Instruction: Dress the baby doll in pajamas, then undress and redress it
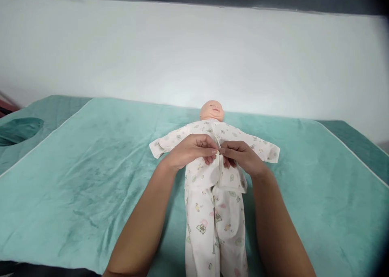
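A baby doll (212,110) lies on its back on a teal towel (91,175), head away from me. It wears a white printed shirt (200,175) and matching trousers (212,228). My left hand (190,149) and my right hand (241,155) meet over the doll's chest. Both pinch the front edges of the shirt where they come together, fingertips touching. The fastening under my fingers is too small to make out.
The towel covers a padded table, with a darker teal sheet (358,143) showing at both sides. A face hole (18,129) in the padding is at far left. A white wall (194,54) rises behind the table.
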The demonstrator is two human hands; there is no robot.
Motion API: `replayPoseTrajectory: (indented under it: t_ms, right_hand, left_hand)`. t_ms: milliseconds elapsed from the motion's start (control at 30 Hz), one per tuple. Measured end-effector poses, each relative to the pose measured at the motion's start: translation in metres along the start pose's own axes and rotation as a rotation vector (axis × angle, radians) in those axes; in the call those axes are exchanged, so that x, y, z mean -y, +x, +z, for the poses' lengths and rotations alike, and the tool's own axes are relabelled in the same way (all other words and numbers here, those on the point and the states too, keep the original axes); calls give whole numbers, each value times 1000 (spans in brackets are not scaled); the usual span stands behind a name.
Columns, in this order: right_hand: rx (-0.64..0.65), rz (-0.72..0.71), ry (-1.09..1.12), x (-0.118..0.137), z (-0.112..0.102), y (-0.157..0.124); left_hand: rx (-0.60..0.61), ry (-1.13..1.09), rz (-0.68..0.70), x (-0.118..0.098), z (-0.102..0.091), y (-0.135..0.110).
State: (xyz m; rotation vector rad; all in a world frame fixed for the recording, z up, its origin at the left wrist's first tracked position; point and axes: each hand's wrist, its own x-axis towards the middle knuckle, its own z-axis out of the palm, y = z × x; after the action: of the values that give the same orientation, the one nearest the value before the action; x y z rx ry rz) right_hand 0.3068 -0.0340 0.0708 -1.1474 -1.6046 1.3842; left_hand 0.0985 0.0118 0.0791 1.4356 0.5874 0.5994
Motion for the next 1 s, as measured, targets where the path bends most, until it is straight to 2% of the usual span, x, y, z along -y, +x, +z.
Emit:
replayPoseTrajectory:
  t_ms: [200, 533, 833, 1000]
  right_hand:
    - [15, -28, 49, -4, -1, 1]
    - [119, -76, 116, -13, -7, 3]
    - [-13, 74, 103, -6, 2, 9]
    - [-45, 82, 70, -1, 8, 8]
  left_hand:
    - [-47, -15, 1, 4, 3, 4]
    - [-83, -26, 0, 11, -2, 7]
    - [-99, 36, -14, 10, 1, 7]
    - [-114, 72, 8, 8, 6, 7]
